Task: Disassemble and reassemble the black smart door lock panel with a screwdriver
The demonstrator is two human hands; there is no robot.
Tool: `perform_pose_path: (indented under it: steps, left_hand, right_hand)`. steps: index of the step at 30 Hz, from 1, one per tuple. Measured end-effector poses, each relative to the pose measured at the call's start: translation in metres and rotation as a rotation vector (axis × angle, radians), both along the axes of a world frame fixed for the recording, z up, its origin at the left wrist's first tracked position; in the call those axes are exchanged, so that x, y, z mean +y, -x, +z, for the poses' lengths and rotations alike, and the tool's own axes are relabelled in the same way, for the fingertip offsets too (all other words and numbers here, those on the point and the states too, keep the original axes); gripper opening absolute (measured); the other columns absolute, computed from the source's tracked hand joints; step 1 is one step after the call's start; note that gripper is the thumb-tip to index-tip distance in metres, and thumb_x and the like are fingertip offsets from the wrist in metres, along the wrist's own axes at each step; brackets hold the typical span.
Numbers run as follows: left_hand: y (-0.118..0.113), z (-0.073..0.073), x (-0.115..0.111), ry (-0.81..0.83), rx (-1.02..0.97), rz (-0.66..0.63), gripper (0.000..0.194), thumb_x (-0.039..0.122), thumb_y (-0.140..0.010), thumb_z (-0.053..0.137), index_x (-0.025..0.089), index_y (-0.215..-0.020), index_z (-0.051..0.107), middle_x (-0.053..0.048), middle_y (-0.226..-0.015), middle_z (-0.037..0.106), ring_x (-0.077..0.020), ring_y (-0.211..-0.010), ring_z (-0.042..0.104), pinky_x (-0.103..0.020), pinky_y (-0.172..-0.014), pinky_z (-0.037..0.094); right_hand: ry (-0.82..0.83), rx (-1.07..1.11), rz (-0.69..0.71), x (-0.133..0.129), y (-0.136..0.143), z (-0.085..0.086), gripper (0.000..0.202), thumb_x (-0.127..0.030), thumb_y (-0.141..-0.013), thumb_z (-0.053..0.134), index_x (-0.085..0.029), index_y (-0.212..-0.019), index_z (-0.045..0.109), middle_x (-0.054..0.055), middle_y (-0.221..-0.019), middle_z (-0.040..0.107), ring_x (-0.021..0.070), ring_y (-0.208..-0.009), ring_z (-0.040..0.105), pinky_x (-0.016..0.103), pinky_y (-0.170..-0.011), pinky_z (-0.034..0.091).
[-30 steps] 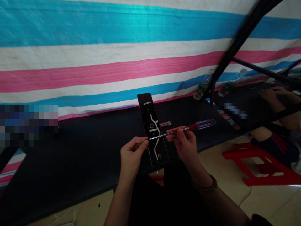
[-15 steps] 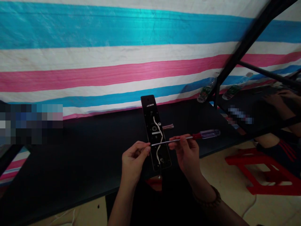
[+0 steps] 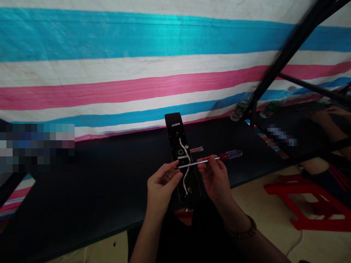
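My right hand pinches a screwdriver by its metal shaft, close to the red and clear-purple handle. The shaft points left across a long black panel, and its tip is between the thumb and index finger of my left hand. Those two fingertips stand apart around the tip; whether something tiny is there I cannot make out. Along the panel, which shows its inner side, runs a white cable. The panel lies lengthwise away from me, its near end by the table's front edge.
A small pinkish bundle lies right of the panel on the black table. Plastic bottles stand at the back right by a black metal frame. Further right are a co-worker's hands and a red stool.
My left thumb and index finger have parted at the screwdriver's tip. The handle end has come left, nearer my right hand. The view has shifted slightly.
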State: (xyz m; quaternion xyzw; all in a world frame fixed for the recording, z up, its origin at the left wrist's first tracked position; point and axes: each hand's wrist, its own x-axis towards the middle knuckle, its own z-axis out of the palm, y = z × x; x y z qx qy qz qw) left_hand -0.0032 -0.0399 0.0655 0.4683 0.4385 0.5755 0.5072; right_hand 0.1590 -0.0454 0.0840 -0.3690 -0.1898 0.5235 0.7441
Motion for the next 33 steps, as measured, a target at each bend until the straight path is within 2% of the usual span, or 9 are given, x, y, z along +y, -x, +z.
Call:
perform_pose_path:
  steps: [3, 5, 8, 11, 15, 23, 29, 33]
  left_hand:
    - [0.000, -0.011, 0.009, -0.009, 0.157, 0.139, 0.033, 0.037, -0.082, 0.078, 0.022, -0.111, 0.077, -0.007, -0.103, 0.073, -0.0190, -0.093, 0.069, -0.031, -0.085, 0.058]
    - [-0.004, -0.025, 0.015, -0.003, 0.253, 0.219, 0.038, 0.039, -0.086, 0.073, 0.023, -0.120, 0.072, -0.010, -0.122, 0.069, -0.0234, -0.109, 0.067, -0.036, -0.093, 0.057]
    - [-0.016, -0.051, 0.018, 0.051, 0.241, 0.174, 0.053, 0.039, -0.092, 0.065, 0.023, -0.142, 0.055, -0.013, -0.143, 0.060, -0.0273, -0.128, 0.061, -0.043, -0.105, 0.052]
    - [-0.030, -0.068, 0.014, 0.084, 0.240, 0.128, 0.059, 0.039, -0.097, 0.058, 0.024, -0.152, 0.043, -0.012, -0.152, 0.053, -0.0266, -0.141, 0.051, -0.045, -0.118, 0.040]
    - [-0.035, -0.073, 0.008, 0.109, 0.261, 0.130, 0.060, 0.044, -0.098, 0.055, 0.025, -0.154, 0.040, -0.011, -0.156, 0.050, -0.0267, -0.145, 0.047, -0.042, -0.120, 0.037]
    - [-0.031, -0.068, 0.007, 0.111, 0.243, 0.114, 0.062, 0.047, -0.098, 0.056, 0.024, -0.154, 0.041, -0.012, -0.155, 0.052, -0.0278, -0.145, 0.047, -0.043, -0.119, 0.038]
    - [-0.030, -0.068, 0.007, 0.140, 0.206, 0.117, 0.063, 0.049, -0.096, 0.059, 0.024, -0.152, 0.044, -0.013, -0.143, 0.062, -0.0288, -0.133, 0.059, -0.043, -0.110, 0.048]
    - [-0.031, -0.069, 0.007, 0.133, 0.179, 0.104, 0.063, 0.049, -0.097, 0.058, 0.024, -0.153, 0.042, -0.013, -0.150, 0.057, -0.0276, -0.139, 0.054, -0.043, -0.115, 0.043]
  right_hand:
    - [-0.127, -0.173, -0.109, 0.018, -0.013, 0.010, 0.026, -0.043, -0.081, 0.081, -0.021, -0.082, 0.066, 0.001, -0.079, 0.079, 0.0134, -0.059, 0.074, 0.022, -0.057, 0.063]
    - [-0.244, -0.341, -0.205, 0.041, -0.023, 0.022, 0.024, -0.043, -0.088, 0.074, -0.022, -0.083, 0.065, 0.001, -0.079, 0.078, 0.0145, -0.061, 0.075, 0.025, -0.059, 0.063]
    - [-0.400, -0.616, -0.276, 0.091, -0.034, 0.041, 0.023, -0.043, -0.091, 0.070, -0.022, -0.085, 0.065, 0.000, -0.075, 0.077, 0.0164, -0.063, 0.075, 0.030, -0.063, 0.064]
    - [-0.454, -0.826, -0.239, 0.144, -0.036, 0.054, 0.028, -0.049, -0.093, 0.064, -0.023, -0.083, 0.064, -0.001, -0.068, 0.073, 0.0162, -0.061, 0.074, 0.031, -0.063, 0.063]
    - [-0.436, -0.976, -0.146, 0.191, -0.034, 0.058, 0.029, -0.051, -0.094, 0.062, -0.024, -0.084, 0.063, -0.001, -0.070, 0.072, 0.0146, -0.064, 0.072, 0.031, -0.069, 0.062]
    - [-0.378, -1.090, -0.023, 0.215, -0.027, 0.055, 0.025, -0.047, -0.094, 0.062, -0.024, -0.084, 0.063, -0.001, -0.071, 0.070, 0.0146, -0.068, 0.070, 0.031, -0.072, 0.060]
    - [-0.392, -1.184, 0.026, 0.221, -0.026, 0.053, 0.023, -0.043, -0.094, 0.062, -0.023, -0.083, 0.064, 0.000, -0.073, 0.069, 0.0143, -0.068, 0.069, 0.032, -0.072, 0.059]
    - [-0.407, -1.209, 0.053, 0.225, -0.025, 0.059, 0.023, -0.042, -0.094, 0.062, -0.022, -0.083, 0.064, -0.001, -0.069, 0.067, 0.0147, -0.065, 0.069, 0.032, -0.069, 0.058]
